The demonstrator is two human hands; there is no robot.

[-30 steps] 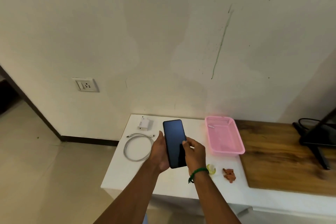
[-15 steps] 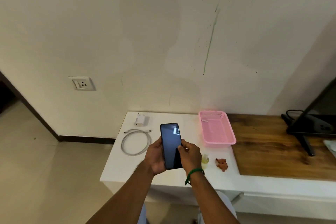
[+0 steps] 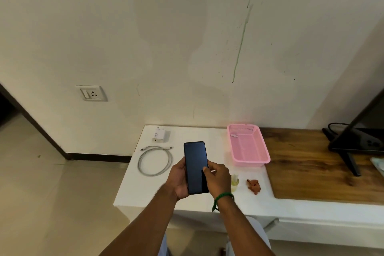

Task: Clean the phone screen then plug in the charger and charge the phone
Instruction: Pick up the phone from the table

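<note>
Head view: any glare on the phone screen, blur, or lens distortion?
Head view: phone screen dark, only a faint bluish sheen, no hard glare; soft dim lighting, with a diffuse shadow on the wall; wide-angle bending tilts the TV at the right edge; no motion smear.

The phone is over the table, held between the left hand and the right hand. Left of the phone the cable lies on the table, and the charger is behind the cable, near the wall. The basket is to the right. Before it stand a small bottle and a cloth. The socket is on the wall, far left.
</note>
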